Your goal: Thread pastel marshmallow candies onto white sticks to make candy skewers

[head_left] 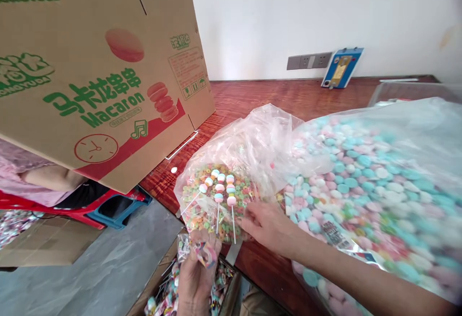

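Observation:
My left hand [195, 277] is closed around a small clear plastic wrapper [205, 253] with colourful print, above a carton. My right hand [265, 224] has loosely bent fingers, with nothing visible in them, beside the sticks of several candy skewers [220, 187]. Each skewer has pastel pink, white and blue candies threaded on a white stick. They lie on a clear bag [269, 128] that holds many small ring-shaped candies [197, 174]. Under my right forearm is a large clear bag [415, 114] full of pink, blue and white candies [361, 162].
A tall printed cardboard box [155, 42] stands at left on the reddish wooden table [245, 92]. Wrapped candies fill an open carton [231, 292] below. A blue-and-white device [341, 68] leans near wall sockets [308, 61]. Another person's arm [54, 176] shows behind the box.

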The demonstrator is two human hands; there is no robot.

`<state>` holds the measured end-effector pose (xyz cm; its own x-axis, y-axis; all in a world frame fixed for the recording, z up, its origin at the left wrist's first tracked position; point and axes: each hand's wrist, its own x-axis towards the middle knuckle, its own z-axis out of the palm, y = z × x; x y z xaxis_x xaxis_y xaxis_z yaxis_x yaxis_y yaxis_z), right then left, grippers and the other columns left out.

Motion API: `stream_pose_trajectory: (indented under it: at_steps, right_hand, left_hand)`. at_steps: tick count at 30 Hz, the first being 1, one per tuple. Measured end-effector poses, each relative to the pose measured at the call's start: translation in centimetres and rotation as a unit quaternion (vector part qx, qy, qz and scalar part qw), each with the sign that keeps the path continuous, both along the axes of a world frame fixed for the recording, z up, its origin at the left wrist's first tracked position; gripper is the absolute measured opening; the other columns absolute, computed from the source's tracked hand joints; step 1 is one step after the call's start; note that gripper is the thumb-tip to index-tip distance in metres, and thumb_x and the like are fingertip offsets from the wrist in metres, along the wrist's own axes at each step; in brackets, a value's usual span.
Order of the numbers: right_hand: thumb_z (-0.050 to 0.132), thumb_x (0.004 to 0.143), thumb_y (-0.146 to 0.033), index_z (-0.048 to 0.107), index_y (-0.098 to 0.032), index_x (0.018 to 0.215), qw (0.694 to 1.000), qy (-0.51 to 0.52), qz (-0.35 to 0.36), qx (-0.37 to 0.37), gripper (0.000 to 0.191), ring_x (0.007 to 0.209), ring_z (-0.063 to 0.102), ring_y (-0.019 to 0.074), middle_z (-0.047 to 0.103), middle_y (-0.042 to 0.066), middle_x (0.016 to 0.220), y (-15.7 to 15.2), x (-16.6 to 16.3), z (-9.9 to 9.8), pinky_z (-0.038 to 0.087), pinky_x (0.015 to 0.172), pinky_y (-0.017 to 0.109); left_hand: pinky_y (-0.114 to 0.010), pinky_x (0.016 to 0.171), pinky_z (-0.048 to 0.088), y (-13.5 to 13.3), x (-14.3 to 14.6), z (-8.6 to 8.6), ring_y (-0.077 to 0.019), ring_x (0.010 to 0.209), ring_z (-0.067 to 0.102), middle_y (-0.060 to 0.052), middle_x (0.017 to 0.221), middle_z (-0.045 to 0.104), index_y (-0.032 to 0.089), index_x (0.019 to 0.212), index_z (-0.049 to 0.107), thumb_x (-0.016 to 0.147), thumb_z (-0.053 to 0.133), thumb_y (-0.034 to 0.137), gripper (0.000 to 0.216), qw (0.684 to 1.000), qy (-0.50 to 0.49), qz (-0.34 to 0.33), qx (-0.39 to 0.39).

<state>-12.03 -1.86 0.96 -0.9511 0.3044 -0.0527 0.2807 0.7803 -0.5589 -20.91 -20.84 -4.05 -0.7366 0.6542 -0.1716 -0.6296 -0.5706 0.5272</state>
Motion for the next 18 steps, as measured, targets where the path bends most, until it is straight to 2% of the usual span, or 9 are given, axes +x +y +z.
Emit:
stream_pose_trajectory:
  at_steps: [3, 7, 10, 13, 15, 18]
  right_hand:
    - [0.052, 0.091, -0.042, 0.061, -0.017, 0.075, 0.998, -0.009, -0.062, -0.032, 0.031, 0.071, 0.062, 0.0196, 0.068, 0.006, 0.074, -0.2, 1.3, -0.7, 0.036, 0.061, 0.027]
    - [0.047, 0.092, -0.040, 0.065, -0.017, 0.079, 0.991, -0.010, -0.102, -0.086, 0.032, 0.077, 0.065, 0.0231, 0.071, 0.010, 0.079, -2.4, -1.1, -1.4, 0.038, 0.065, 0.029]
    - [0.046, 0.091, -0.041, 0.065, -0.016, 0.068, 0.984, -0.024, -0.115, -0.133, 0.038, 0.069, 0.065, 0.0221, 0.071, 0.011, 0.071, -3.6, -3.6, -2.0, 0.038, 0.058, 0.028]
    - [0.056, 0.086, -0.034, 0.062, -0.017, 0.063, 0.976, -0.036, -0.120, -0.177, 0.029, 0.063, 0.065, 0.0196, 0.070, 0.009, 0.066, -3.8, -4.8, -2.8, 0.038, 0.054, 0.025]
    - [0.053, 0.087, -0.025, 0.061, -0.017, 0.066, 0.971, -0.037, -0.118, -0.203, 0.023, 0.059, 0.065, 0.0170, 0.070, 0.006, 0.065, -3.4, -4.5, -3.2, 0.039, 0.052, 0.023]
    - [0.037, 0.094, -0.020, 0.058, -0.018, 0.074, 0.963, -0.036, -0.109, -0.244, 0.030, 0.046, 0.061, 0.0126, 0.067, 0.001, 0.060, -2.0, -2.0, -3.0, 0.039, 0.046, 0.021]
  left_hand:
    - [-0.025, 0.056, 0.039, 1.9, -0.2, 0.3, -0.0087, 0.058, 0.042, 0.005, 0.064, 0.040, 0.017, 0.070, 0.053, 0.061, 0.086, 0.021, 0.034, 1.000, 0.001, -0.007, 0.007]
    - [-0.023, 0.054, 0.036, 3.5, -0.5, 1.0, -0.0072, 0.056, 0.038, 0.006, 0.063, 0.035, 0.017, 0.069, 0.050, 0.063, 0.085, 0.019, 0.035, 0.999, 0.030, -0.003, 0.036]
    - [-0.021, 0.052, 0.035, 3.3, -0.8, 1.3, -0.0060, 0.055, 0.036, 0.007, 0.061, 0.033, 0.017, 0.067, 0.047, 0.062, 0.082, 0.011, 0.036, 0.998, 0.031, 0.019, 0.059]
    - [-0.021, 0.051, 0.036, 2.3, -1.0, 1.4, -0.0061, 0.054, 0.037, 0.007, 0.061, 0.034, 0.017, 0.067, 0.046, 0.064, 0.080, 0.008, 0.035, 0.997, 0.029, 0.031, 0.065]
    - [-0.021, 0.051, 0.037, 1.9, -1.1, 1.4, -0.0062, 0.054, 0.038, 0.007, 0.061, 0.036, 0.017, 0.068, 0.047, 0.067, 0.080, 0.010, 0.033, 0.997, 0.026, 0.034, 0.058]
    - [-0.021, 0.053, 0.038, 2.2, -1.0, 1.4, -0.0057, 0.054, 0.040, 0.006, 0.062, 0.040, 0.017, 0.070, 0.052, 0.068, 0.082, 0.016, 0.030, 0.999, 0.014, 0.030, 0.035]
